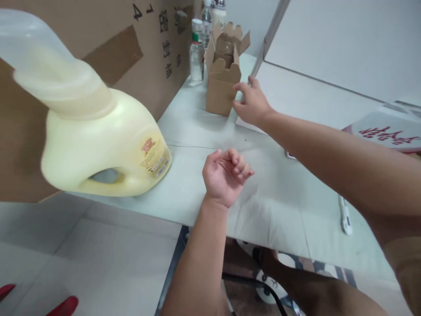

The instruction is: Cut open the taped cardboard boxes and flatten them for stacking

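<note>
A small brown cardboard box [221,93] stands toward the back of the table, its top flaps raised and something brown inside. My right hand [252,104] is at the box's right side, fingers spread; whether the fingertips touch the cardboard I cannot tell. Palm up over the table's middle, my left hand [225,175] has loosely curled fingers and holds nothing. To its left is a large pale-yellow jug [98,140] with a built-in handle and a translucent cap, tilted in this view.
A large carton [144,87] lines the left side. Clear bottles [196,61] stand behind the small box. At right are a white panel [342,48], a white packet with red writing [384,131] and a white slim tool [345,215]. The table [184,202] ends near my legs.
</note>
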Motion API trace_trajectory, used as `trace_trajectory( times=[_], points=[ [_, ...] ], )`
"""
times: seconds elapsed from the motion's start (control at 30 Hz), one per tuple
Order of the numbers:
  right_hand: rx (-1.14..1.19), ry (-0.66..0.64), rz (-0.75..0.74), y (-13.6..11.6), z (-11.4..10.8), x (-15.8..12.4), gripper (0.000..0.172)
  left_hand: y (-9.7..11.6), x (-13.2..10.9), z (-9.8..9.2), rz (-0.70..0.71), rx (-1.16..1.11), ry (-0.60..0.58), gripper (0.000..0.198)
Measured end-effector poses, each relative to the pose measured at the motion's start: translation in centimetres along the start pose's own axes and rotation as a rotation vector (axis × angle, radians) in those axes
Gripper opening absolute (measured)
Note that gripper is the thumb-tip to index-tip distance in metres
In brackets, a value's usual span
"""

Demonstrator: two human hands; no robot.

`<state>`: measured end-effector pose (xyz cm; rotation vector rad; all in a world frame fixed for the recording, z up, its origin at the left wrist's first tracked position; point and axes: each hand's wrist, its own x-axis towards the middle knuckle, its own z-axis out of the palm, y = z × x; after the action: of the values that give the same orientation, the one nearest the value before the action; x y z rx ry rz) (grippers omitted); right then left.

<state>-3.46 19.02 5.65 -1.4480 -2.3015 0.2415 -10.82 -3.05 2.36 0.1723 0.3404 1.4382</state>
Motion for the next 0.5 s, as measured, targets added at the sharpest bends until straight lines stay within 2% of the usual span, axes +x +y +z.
trace_trajectory(
  times=[0.1, 0.17, 0.23, 0.3, 0.4, 0.43, 0.5],
  points=[
    [0.066, 0.099, -0.042, 0.7, 1.0, 3.8, 0.044, 1.1, 0.2, -0.5, 0.015, 0.003, 0.016, 0.051],
    [0.101, 0.128, -0.107, 0.8, 1.4, 5.3, 0.036, 1.5, 0.2, -0.6, 0.035, -0.011, 0.027, 0.047],
    [0.078, 0.108, -0.125, 0.5, 1.4, 5.7, 0.030, 1.5, 0.4, -0.6, 0.057, 0.013, 0.049, 0.044],
    [0.049, 0.111, -0.109, -0.2, 1.1, 5.0, 0.028, 1.0, 0.6, -0.7, 0.196, 0.109, 0.178, 0.041],
    [0.144, 0.163, -0.093, -0.7, -0.2, 1.0, 0.027, 0.1, 0.9, -1.1, 0.559, 0.313, 0.493, 0.039],
    [0.215, 0.173, -0.091, -0.7, -0.9, -1.3, 0.025, 0.0, 0.9, -1.3, 0.662, 0.372, 0.559, 0.038],
    [0.385, 0.176, -0.089, -0.2, -2.6, -7.7, 0.020, 0.1, 0.9, -1.6, 0.816, 0.454, 0.602, 0.035]
  ],
)
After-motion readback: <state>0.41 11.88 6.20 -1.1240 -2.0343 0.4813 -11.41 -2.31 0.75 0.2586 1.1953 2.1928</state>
